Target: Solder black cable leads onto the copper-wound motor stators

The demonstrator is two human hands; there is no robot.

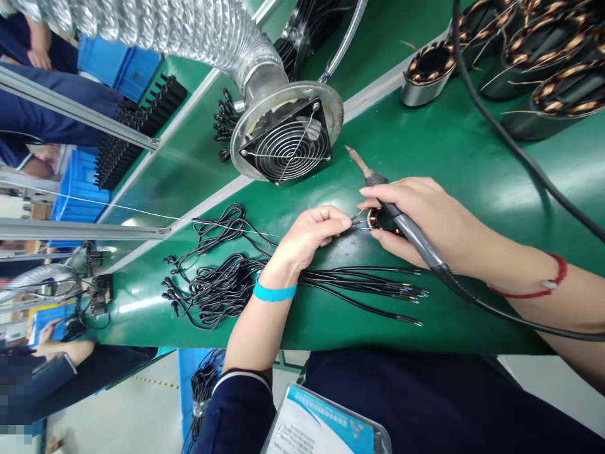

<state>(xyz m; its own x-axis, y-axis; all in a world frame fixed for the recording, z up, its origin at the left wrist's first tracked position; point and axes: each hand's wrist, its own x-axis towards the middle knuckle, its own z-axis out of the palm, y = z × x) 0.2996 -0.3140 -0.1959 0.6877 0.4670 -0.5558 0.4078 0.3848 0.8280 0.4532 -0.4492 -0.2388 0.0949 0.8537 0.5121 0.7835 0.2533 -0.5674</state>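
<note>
My left hand [314, 233], with a blue band at its wrist, pinches the end of a black cable [355, 224] between thumb and fingers. In my right hand [432, 214] lies a soldering iron [418, 239], its tip pointing up and away from the wires. The same hand's fingers also steady a small copper-wound stator [372, 219], partly hidden behind the iron and fingers. Thin leads span the short gap between cable end and stator. Beneath my left wrist a bundle of black cables [222, 290] stretches across the green bench [345, 331], stripped ends toward the right.
A fume extractor fan [288, 145] on a silver flexible duct [189, 38] stands beyond my hands. Several copper-wound stators [428, 75] fill the far right. A thin solder wire [227, 225] reaches in from the left. Other people sit along the left, near blue bins [78, 183].
</note>
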